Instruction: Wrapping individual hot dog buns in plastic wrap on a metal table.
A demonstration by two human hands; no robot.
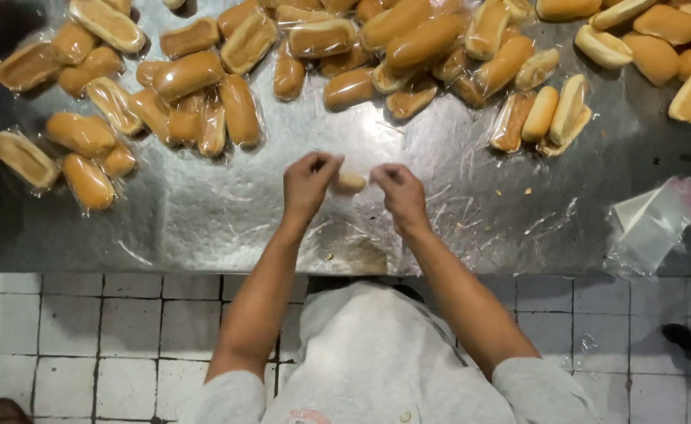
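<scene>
My left hand (pixel 308 183) and my right hand (pixel 399 191) are closed around the two ends of one bread roll (pixel 351 182) over the middle of a steel table (pixel 204 220). Only a small pale part of the roll shows between the fingers. Whether clear wrap covers it cannot be told. Many long golden rolls in clear plastic bags (pixel 196 106) lie across the far half of the table, beyond both hands.
A heap of unwrapped rolls (pixel 659 47) sits at the far right corner. A stack of empty clear bags (pixel 653 220) lies right of my right hand. Crumbs dot the steel. White floor tiles (pixel 86 338) run below the table's near edge.
</scene>
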